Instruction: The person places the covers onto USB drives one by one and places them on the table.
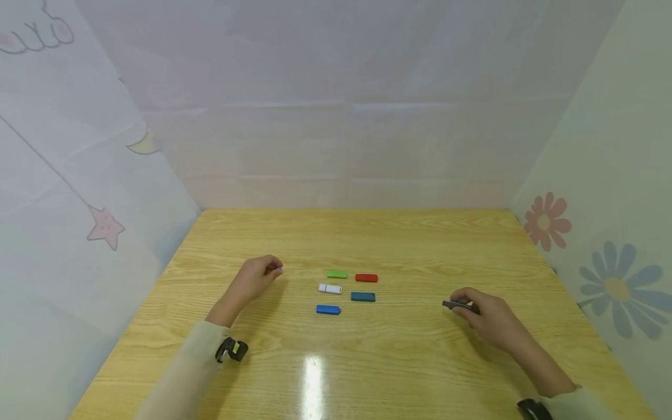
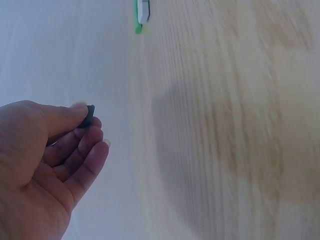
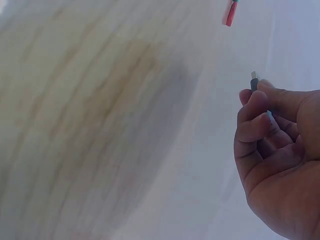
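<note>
My left hand (image 1: 254,279) is raised over the left side of the table, pinching a small dark cap (image 2: 89,117) between thumb and fingertips. On the right, my right hand (image 1: 492,319) grips a black USB flash drive (image 1: 463,305), its bare metal plug pointing left. The fingers cover part of the drive's body in the right wrist view. Between the hands lie a green USB drive (image 1: 337,274), a red one (image 1: 366,278), a white one (image 1: 330,289), a dark teal one (image 1: 363,297) and a blue one (image 1: 328,310).
The wooden table (image 1: 399,361) meets a pale cloth backdrop (image 1: 341,146) at its back and on both sides. A black wrist strap (image 1: 231,349) sits on the left sleeve, another (image 1: 534,409) on the right. Light glares near the front of the tabletop.
</note>
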`<state>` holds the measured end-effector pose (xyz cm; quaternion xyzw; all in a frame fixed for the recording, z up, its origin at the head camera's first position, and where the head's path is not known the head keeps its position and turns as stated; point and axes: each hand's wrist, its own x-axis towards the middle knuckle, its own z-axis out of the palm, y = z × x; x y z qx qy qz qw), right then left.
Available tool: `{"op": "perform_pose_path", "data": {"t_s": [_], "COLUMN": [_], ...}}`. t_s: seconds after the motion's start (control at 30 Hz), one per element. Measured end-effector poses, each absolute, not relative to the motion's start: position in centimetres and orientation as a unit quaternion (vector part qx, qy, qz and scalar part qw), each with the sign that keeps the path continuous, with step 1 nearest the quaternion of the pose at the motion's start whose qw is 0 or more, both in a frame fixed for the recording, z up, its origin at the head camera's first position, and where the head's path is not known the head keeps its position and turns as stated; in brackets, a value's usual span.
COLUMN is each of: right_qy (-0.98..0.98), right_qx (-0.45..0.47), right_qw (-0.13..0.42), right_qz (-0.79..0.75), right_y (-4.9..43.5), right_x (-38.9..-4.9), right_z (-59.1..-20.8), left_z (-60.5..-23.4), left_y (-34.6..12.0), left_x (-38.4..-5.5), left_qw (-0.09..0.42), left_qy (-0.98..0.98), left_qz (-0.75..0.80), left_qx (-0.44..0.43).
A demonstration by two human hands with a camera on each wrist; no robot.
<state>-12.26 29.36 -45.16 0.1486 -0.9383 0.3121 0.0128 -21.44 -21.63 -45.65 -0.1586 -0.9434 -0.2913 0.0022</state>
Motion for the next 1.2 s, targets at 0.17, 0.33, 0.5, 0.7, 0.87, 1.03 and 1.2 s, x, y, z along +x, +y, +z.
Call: {"op": "perform_pose_path", "data": {"t_s": [0.17, 0.33, 0.5, 0.7, 0.87, 1.03, 1.2], "right_qy": [-0.930, -0.921, -0.915, -0.917, -0.910, -0.907, -0.908], "right_qx": [0.176, 0.177, 0.176, 0.172, 0.174, 0.168, 0.152], "right_qw": [0.046, 0.027, 0.005, 0.014, 0.011, 0.006, 0.013], "right_qz": [0.318, 0.345, 0.362, 0.359, 0.376, 0.386, 0.389], "right_y": [28.8, 28.3, 27.6, 26.5, 25.5, 24.4, 23.4], "right_x": [-12.6, -12.7, -12.9, -13.2, -13.3, -13.4, -13.7], "right_z": [-45.2, -45.0, -45.3, -45.5, -45.2, -45.2, -45.2], "left_z": [-45.6, -45.5, -45.8, -45.9, -45.8, -46.1, -46.2], "left_y": [-20.5, -18.9, -17.5, -16.4, -15.3, -14.2, -13.2], "left_x": [-21.3, -20.8, -20.3, -20.0, -19.7, -19.6, -19.6], "left_qw": [0.003, -0.009, -0.020, -0.010, -0.011, -0.030, -0.045], "left_qy": [-0.940, -0.934, -0.927, -0.921, -0.911, -0.900, -0.889], "left_qz": [-0.297, -0.313, -0.327, -0.345, -0.361, -0.373, -0.388], "left_qx": [-0.169, -0.172, -0.180, -0.182, -0.200, -0.225, -0.241]}}
